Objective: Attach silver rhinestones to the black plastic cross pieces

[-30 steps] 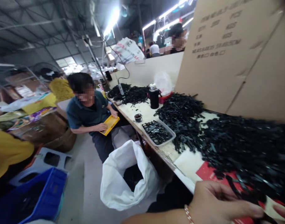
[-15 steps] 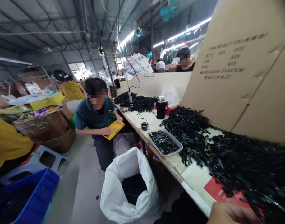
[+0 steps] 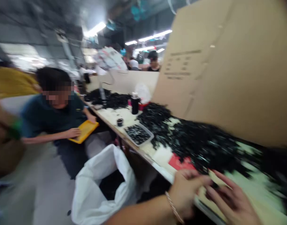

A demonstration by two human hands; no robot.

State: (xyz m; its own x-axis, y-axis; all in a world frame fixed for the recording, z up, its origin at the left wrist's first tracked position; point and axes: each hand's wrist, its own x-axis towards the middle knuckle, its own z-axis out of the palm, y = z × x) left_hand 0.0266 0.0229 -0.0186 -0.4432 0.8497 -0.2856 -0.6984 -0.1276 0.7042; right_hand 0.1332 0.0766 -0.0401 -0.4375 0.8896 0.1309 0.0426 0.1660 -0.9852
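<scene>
Over the near edge of the workbench, my left hand (image 3: pixel 187 190), with a twisted bracelet at its wrist, is closed with thumb and fingers pinched together. Facing it, my right hand (image 3: pixel 234 200) has its fingers curled in, the fingertips almost meeting the left ones. A small black part (image 3: pixel 214 185) shows dark between the two hands; blur hides its exact shape. Just beyond them spreads a large heap of thin black strip-like pieces (image 3: pixel 202 143). A red sheet (image 3: pixel 181 162) lies partly under that heap, behind my left hand.
A white sack (image 3: pixel 87 190) with black contents stands on the floor at left. On the bench (image 3: pixel 112 114) are a clear tub (image 3: pixel 148 140) of black pieces, a small cup (image 3: pixel 120 122) and a black flask (image 3: pixel 135 104). Cardboard (image 3: pixel 239 78) rises behind. A seated co-worker (image 3: pixel 56 109) holds a yellow tray (image 3: pixel 87 132).
My view has swung to the right. The hand that was at the heap's edge is now drawn together with the other hand, which has come into view, over the bench edge.
</scene>
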